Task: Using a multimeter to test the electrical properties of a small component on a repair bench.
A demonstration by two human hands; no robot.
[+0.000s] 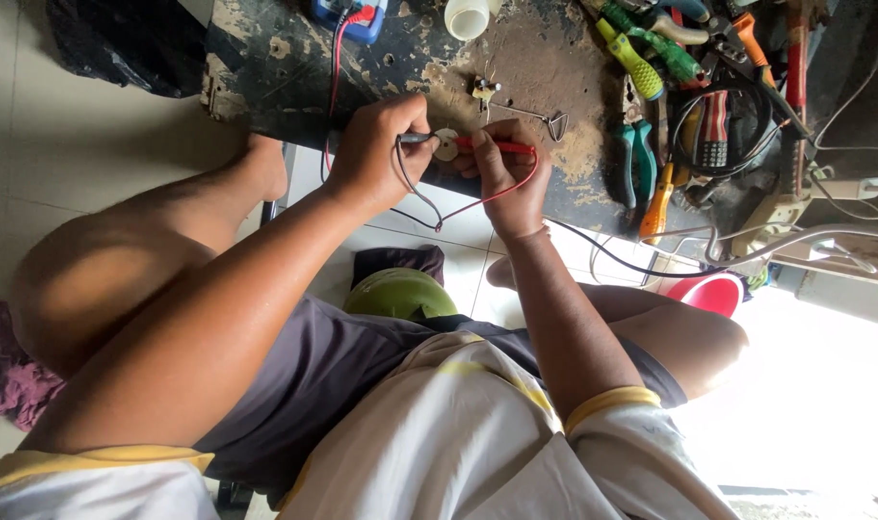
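At the upper left of the frame a crumpled black plastic bag [121, 43] is seen on the pale tiled floor. Right of it, the worn, scratched dark table [265, 67] carries a blue multimeter [350, 17] at the top edge, from which a red lead and a black lead run down. At the frame's centre the left hand [376, 144] is clenched around a black test probe [415, 139], whose tip is laid against a small white round disc-shaped component [446, 144]. Just right of the disc, the right hand [506, 169] is closed on a red test probe [497, 146], and the disc appears steadied by its fingers. A measurement across the disc is judged to be in hand; steady contact of both tips is called for while the meter is read. Farther right, a heap of green- and orange-handled screwdrivers and pliers [651, 67] is spread on the table, and a red plastic bowl [713, 292] is seen below.
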